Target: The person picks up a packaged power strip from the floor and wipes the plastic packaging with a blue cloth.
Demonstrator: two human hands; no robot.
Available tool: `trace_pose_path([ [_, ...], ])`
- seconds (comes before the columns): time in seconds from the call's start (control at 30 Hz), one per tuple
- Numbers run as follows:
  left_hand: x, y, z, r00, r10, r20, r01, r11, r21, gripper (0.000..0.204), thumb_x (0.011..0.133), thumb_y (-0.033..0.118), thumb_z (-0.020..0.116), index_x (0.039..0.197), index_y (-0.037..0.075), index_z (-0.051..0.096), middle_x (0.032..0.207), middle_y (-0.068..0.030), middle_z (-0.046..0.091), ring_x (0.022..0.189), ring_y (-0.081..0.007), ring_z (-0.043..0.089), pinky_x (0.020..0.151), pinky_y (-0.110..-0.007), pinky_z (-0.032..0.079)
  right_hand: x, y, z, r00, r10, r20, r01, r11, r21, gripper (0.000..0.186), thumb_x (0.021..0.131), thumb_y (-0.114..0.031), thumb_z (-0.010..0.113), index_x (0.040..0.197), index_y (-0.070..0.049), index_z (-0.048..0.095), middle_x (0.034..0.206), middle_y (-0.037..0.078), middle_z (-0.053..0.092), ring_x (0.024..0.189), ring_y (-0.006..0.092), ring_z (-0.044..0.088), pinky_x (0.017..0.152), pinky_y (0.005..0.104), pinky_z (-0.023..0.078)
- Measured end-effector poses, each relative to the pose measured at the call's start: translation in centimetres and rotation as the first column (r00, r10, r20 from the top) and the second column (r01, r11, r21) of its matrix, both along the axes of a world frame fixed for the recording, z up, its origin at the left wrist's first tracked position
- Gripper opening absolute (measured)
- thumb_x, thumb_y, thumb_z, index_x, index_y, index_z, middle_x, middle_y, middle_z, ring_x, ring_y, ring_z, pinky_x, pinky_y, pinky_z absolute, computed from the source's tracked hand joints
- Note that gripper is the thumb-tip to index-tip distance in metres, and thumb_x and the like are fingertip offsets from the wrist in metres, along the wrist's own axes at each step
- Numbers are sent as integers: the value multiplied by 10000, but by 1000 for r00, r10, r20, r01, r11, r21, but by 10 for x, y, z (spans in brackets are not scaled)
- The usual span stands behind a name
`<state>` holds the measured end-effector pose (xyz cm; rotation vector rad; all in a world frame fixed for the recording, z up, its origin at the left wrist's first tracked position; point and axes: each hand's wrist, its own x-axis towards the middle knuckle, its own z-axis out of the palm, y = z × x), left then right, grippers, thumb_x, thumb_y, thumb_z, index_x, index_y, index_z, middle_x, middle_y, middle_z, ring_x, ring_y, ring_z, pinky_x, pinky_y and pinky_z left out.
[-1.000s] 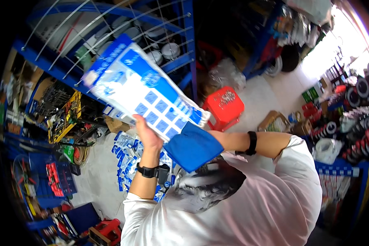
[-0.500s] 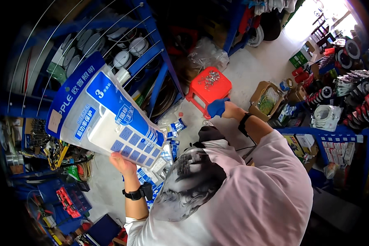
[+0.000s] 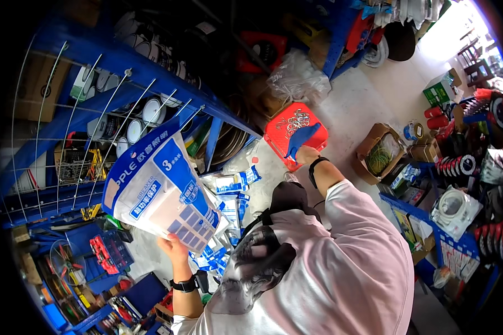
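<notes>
My left hand (image 3: 175, 249) grips the lower end of a large clear and blue plastic package (image 3: 144, 190), which appears to hold a white power strip. The package is tilted and its blue top end points up toward the wire rack. A blue cloth (image 3: 302, 140) is in my right hand (image 3: 306, 156), spread over the near right part of a red plastic stool (image 3: 278, 134). Beside the cloth, a heap of small metal hooks (image 3: 299, 119) lies on the seat. My right fingers are partly hidden by the cloth.
Several blue-and-white packages (image 3: 235, 204) lie on the floor between my arms. At left stands a blue shelf with a wire grid (image 3: 56, 111). A cardboard box (image 3: 369, 167) holds green coiled material at right. Crumpled clear plastic (image 3: 299, 78) sits beyond the stool.
The view has shifted. My right hand has carried the blue cloth from the stool's near edge onto its seat, close to the hooks. My left hand still holds the package, now more upright.
</notes>
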<state>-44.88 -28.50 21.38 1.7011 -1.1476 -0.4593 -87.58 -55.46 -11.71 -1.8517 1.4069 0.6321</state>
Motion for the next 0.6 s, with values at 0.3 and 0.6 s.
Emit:
trace_pose_path([
  [0.3, -6, -5, -6, 998, -41, 46, 34, 989, 145, 688, 943, 574, 641, 1213, -56, 586, 1040, -83, 648, 916, -150, 580, 803, -315, 472, 45, -71, 61, 754, 88, 651, -177, 982, 72, 385, 931, -333, 668, 1162, -26, 694, 1090, 135, 728, 1108, 269, 677, 937, 428, 540],
  [0.6, -21, -31, 20, 980, -188, -63, 194, 974, 119, 723, 889, 581, 706, 1251, -36, 606, 1093, -94, 721, 993, -176, 666, 855, -330, 514, 133, -65, 362, -385, -144, 911, -99, 988, 115, 620, 878, -374, 778, 1336, -25, 546, 1261, 121, 660, 1187, 208, 622, 1008, 332, 486],
])
